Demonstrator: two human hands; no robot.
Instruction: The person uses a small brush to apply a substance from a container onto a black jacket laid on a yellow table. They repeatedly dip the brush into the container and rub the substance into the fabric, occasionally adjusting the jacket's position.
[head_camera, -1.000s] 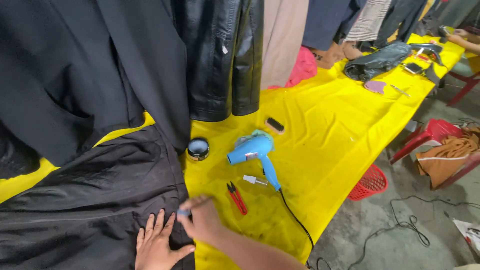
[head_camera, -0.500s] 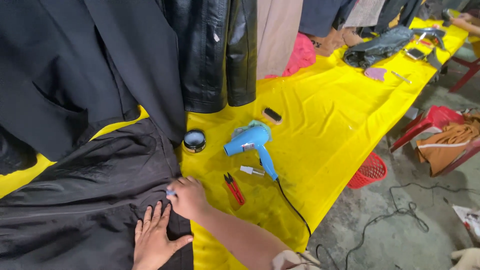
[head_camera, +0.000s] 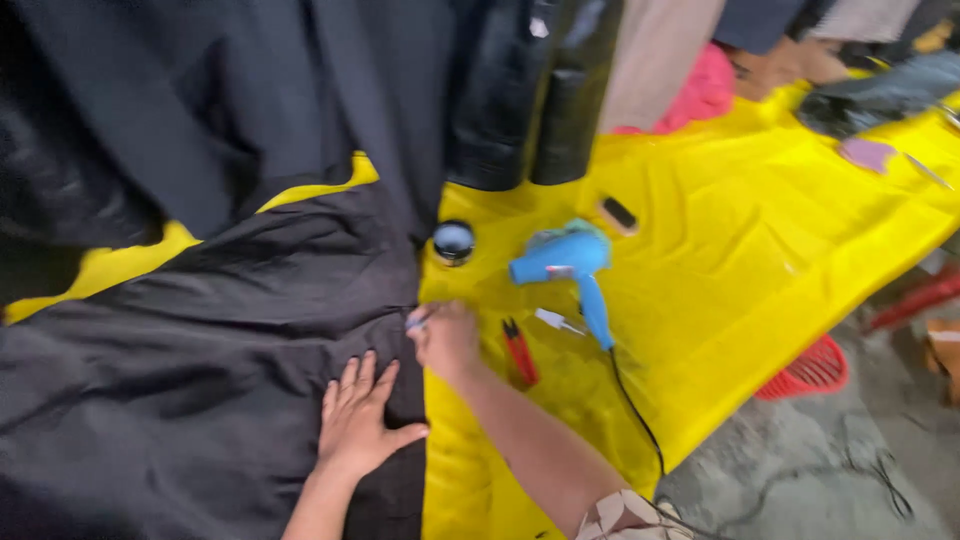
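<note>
My left hand (head_camera: 358, 420) lies flat, fingers spread, on a black garment (head_camera: 200, 360) laid over a yellow cloth (head_camera: 720, 230). My right hand (head_camera: 446, 338) is closed around a small thin tool (head_camera: 418, 321) whose tip touches the garment's edge. Just right of that hand lie red-handled snips (head_camera: 519, 350) and a small white item (head_camera: 556, 321). A blue hair dryer (head_camera: 566, 262) rests beyond them, its black cord (head_camera: 635, 410) running off the table edge.
A round black tin (head_camera: 453, 241) and a small brush (head_camera: 618, 214) sit near the dryer. Dark jackets (head_camera: 530, 90) hang over the table's far side. A red basket (head_camera: 808, 368) lies on the concrete floor at right. More items lie at the far right end.
My right hand has slid left from the yellow cloth to the garment's edge, still holding the tool. The view has shifted closer and slightly left.
</note>
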